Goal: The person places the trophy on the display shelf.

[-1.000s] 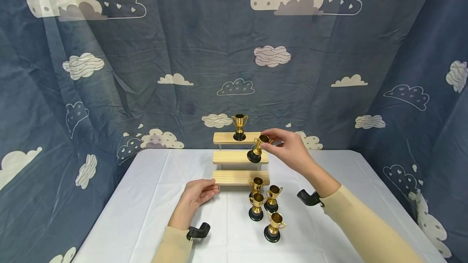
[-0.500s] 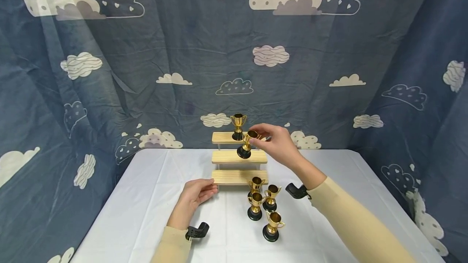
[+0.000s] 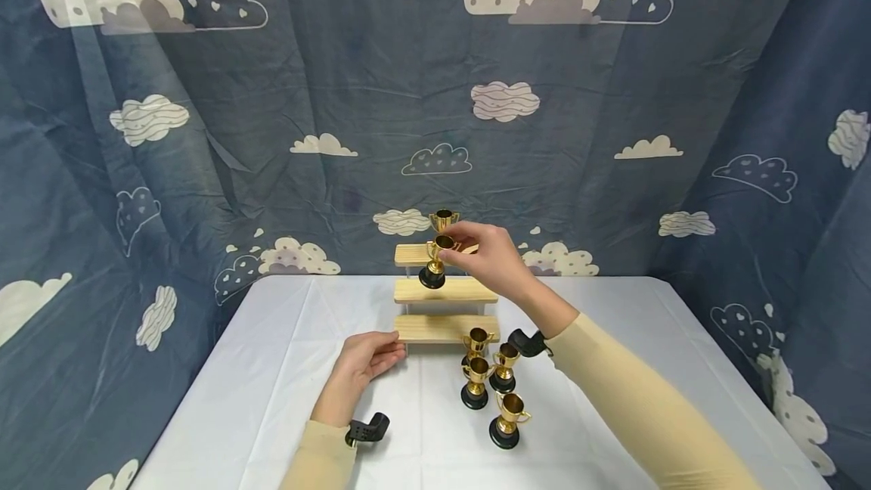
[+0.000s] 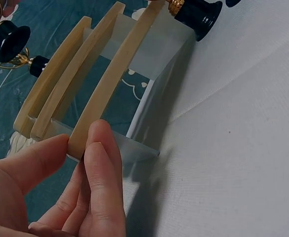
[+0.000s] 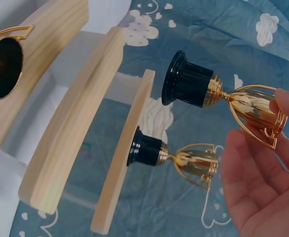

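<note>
A three-tier stand with pale wooden steps [image 3: 442, 329] and clear side supports stands at the table's far side. My left hand [image 3: 364, 361] pinches the left end of its lowest step [image 4: 107, 94] between thumb and fingers. My right hand [image 3: 493, 257] holds a small gold trophy cup [image 3: 433, 272] by its bowl, black base down and slightly tilted. In the right wrist view this held trophy [image 5: 188, 81] is apart from the steps. Another trophy [image 5: 196, 162] stands on the top step, partly hidden behind the held one in the head view.
Several more gold trophies stand on the white table near the stand's front right, one [image 3: 505, 429] closest to me, another [image 3: 475, 390] farther in. A dark blue cloud-patterned curtain [image 3: 381, 97] hangs behind and at both sides of the table [image 3: 272, 369].
My right hand has carried the trophy leftward, from the stand's right side to in front of the top step's trophy. My left hand keeps its place on the lowest step.
</note>
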The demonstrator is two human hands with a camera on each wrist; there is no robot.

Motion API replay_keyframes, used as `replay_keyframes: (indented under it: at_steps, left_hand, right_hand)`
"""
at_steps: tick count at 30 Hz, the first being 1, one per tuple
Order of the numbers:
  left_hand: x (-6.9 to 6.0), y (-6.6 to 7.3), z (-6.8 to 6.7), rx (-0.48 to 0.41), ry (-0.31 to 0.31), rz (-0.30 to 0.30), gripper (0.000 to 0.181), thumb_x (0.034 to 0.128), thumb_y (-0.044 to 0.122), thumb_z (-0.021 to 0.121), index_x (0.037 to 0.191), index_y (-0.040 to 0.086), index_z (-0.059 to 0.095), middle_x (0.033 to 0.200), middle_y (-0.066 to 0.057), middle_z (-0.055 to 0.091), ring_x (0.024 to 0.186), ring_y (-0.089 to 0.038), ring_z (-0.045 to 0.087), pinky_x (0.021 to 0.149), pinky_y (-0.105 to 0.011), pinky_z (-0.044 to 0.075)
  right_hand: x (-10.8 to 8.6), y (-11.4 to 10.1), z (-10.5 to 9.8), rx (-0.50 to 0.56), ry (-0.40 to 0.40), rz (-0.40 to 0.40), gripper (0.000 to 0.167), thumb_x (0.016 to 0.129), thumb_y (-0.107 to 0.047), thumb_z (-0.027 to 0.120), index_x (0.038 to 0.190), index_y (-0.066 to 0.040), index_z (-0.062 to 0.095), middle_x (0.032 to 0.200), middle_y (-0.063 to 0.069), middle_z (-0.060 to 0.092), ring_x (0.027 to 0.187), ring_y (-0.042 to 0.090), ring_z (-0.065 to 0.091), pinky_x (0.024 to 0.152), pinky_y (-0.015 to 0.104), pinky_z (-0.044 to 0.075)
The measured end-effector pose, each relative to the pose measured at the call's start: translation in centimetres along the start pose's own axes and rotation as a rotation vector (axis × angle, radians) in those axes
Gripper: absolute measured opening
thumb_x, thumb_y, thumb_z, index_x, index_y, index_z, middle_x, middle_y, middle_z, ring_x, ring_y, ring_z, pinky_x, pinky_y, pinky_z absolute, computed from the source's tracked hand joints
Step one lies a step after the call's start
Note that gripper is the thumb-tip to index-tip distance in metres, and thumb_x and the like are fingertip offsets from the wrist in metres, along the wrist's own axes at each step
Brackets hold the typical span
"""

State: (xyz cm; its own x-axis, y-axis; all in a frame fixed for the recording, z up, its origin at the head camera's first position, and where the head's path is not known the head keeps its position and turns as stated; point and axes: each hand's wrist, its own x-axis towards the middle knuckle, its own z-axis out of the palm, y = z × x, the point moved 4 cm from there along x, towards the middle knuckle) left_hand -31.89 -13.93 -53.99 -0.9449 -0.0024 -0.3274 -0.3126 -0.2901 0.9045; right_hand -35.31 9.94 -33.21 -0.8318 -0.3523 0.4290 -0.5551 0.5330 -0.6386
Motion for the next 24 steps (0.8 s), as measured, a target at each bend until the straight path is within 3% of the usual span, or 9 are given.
replay_keyframes:
  at_steps: [14,24]
  left_hand:
    - [0.2,0.1,0.1,-0.011,0.014,-0.013,0.025,0.0861,0.006,0.078,0.104,-0.009,0.071,0.084,-0.017,0.074,0.074,-0.023,0.074,0.067,-0.028,0.062]
    - [0.0,0.0,0.0,-0.005,0.01,-0.007,0.025,0.0869,0.006,0.077,0.105,-0.01,0.07,0.083,-0.015,0.074,0.073,-0.021,0.074,0.066,-0.026,0.062]
  right_hand:
    - [2.5,-0.1,1.6,0.001,-0.064,0.011,0.034,0.092,-0.034,0.076,0.122,-0.021,0.07,0.108,-0.01,0.069,0.09,0.009,0.065,0.074,0.035,0.056]
    - [3.5,1.1,3.3,-0.07,-0.079,0.054,0.035,0.091,-0.034,0.076,0.123,-0.019,0.072,0.11,-0.003,0.07,0.088,0.012,0.063,0.074,0.034,0.055]
